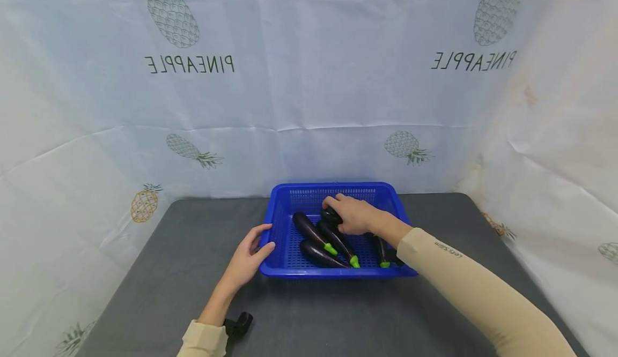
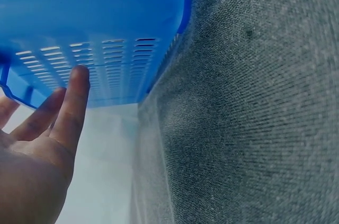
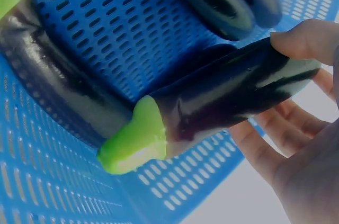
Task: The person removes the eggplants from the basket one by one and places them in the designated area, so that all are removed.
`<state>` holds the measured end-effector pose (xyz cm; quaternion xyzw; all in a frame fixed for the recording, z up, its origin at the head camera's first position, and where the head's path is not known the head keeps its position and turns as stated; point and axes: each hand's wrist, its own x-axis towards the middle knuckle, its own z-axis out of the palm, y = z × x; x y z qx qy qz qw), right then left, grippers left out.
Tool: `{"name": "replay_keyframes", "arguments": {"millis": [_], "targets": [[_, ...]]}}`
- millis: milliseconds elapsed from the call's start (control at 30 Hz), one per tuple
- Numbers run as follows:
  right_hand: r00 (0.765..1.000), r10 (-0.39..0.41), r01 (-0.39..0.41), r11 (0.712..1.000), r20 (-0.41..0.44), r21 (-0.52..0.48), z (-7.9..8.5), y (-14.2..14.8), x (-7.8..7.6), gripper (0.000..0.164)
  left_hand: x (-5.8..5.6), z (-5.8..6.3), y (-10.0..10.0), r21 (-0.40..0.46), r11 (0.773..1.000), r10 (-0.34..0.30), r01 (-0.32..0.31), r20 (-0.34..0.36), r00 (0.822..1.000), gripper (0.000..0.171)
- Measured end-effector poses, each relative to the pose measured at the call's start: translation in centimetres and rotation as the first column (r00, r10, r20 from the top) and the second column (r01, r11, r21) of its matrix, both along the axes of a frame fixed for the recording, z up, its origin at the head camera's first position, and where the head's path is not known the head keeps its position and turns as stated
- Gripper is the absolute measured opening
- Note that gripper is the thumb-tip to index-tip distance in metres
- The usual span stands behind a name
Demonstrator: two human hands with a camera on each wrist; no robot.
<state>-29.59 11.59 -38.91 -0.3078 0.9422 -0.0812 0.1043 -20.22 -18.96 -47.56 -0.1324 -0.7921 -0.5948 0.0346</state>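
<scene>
A dark purple eggplant [image 3: 228,91] with a green cap is held in my right hand [image 1: 354,215], thumb on one side and fingers on the other near its rounded end. It hangs over the inside of a blue perforated basket [image 1: 333,273], mostly covered by the hand in the head view. Several more eggplants [image 1: 321,255] lie in the basket, their green caps towards the near side. My left hand [image 1: 248,258] touches the basket's left rim. In the left wrist view its fairly straight fingers [image 2: 74,107] lie along the basket's outer wall.
The basket stands on a dark grey cloth-covered table [image 1: 338,319], near its back edge. White sheeting [image 1: 328,89] printed with pineapples rises behind and at both sides. A black device [image 1: 238,325] sits at the left wrist.
</scene>
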Motion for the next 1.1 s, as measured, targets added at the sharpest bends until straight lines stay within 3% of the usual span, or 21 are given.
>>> {"name": "replay_keyframes", "arguments": {"millis": [233, 633, 1100], "targets": [[0.993, 0.077, -0.074, 0.997, -0.095, 0.028, 1.4, 0.1, 1.4, 0.057, 0.0, 0.0, 0.0, -0.012, 1.0, 0.009, -0.009, 0.004, 1.0, 0.05], [0.957, 0.153, -0.146, 0.988, -0.247, 0.046, 3.4, 1.3, 3.6, 0.05, 0.0, 0.2, 0.1, -0.038, 0.999, 0.022, -0.022, 0.007, 1.0, 0.051], [0.933, 0.138, -0.142, 0.99, -0.333, 0.012, 5.3, 4.1, 5.6, 0.048, 0.0, 0.4, 0.1, -0.077, 0.997, 0.022, -0.021, 0.014, 1.0, 0.05]]}}
